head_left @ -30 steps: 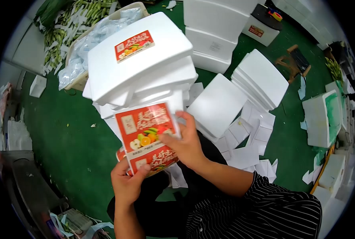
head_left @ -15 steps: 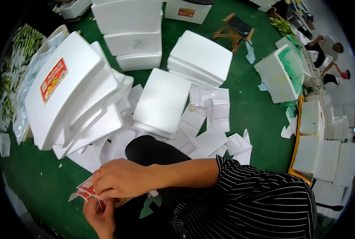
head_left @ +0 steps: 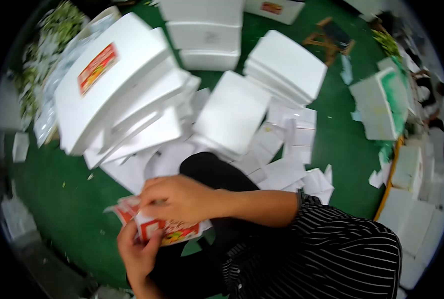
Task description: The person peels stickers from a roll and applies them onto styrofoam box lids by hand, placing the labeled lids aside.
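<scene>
Red-and-white fruit labels are held low over my lap, partly blurred. My left hand grips their lower left part, thumb on top. Across their upper edge lies my right hand, its fingers bent and pressed at the labels' left end. Above my hands leans a stack of white foam lids, and the top lid carries a red label with fruit printed on it.
White foam lids lie ahead and further right. Paper sheets cover the green floor. Foam boxes stand behind; a wooden stool and an opened box are right. A person is at far right.
Since a second ago, my right hand has crossed to the labels' left end, and they are lower and bent. The view has swung right, then partly back left.
</scene>
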The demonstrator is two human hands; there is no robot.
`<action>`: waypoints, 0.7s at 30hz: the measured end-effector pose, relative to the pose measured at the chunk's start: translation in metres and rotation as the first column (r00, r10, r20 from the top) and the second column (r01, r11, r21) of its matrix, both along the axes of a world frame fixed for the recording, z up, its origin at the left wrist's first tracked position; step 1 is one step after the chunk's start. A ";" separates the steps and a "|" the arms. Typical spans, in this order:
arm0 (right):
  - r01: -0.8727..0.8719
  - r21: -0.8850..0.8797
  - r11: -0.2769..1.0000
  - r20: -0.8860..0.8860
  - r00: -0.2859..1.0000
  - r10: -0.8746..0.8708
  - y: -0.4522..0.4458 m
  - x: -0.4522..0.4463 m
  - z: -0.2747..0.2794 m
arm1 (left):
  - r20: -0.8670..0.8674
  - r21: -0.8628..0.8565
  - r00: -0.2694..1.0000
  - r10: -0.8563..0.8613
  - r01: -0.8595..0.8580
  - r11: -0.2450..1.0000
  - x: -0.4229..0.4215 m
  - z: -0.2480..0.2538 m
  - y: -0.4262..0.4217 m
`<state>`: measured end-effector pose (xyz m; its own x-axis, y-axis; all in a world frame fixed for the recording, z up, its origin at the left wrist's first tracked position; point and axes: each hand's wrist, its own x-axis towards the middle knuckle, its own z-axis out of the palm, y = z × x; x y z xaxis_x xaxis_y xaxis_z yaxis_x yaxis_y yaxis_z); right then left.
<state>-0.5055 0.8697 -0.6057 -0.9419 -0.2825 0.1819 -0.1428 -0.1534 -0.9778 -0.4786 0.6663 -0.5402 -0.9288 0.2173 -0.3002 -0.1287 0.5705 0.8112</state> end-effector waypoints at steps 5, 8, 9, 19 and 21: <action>0.349 -0.534 0.771 0.649 0.753 0.109 0.010 -0.006 -0.044 | 0.202 0.229 0.957 0.209 -0.254 0.940 -0.001 -0.005 -0.004; 0.618 -0.552 0.560 0.777 0.625 0.077 0.062 0.000 -0.083 | 0.232 0.177 0.949 0.212 -0.256 0.950 -0.004 -0.001 -0.005; 0.629 -0.552 0.548 0.770 0.636 0.045 0.088 0.003 -0.103 | 0.224 0.146 0.956 0.191 -0.226 0.963 -0.006 -0.003 -0.010; 0.516 0.692 0.505 -0.519 0.842 -0.150 0.293 -0.025 -0.215 | 0.054 0.147 0.944 0.324 -0.329 0.933 0.016 -0.043 -0.073; 0.244 0.887 0.393 -0.278 0.960 0.031 0.288 -0.019 -0.305 | 0.128 0.066 0.914 0.385 -0.395 0.916 0.017 -0.026 -0.040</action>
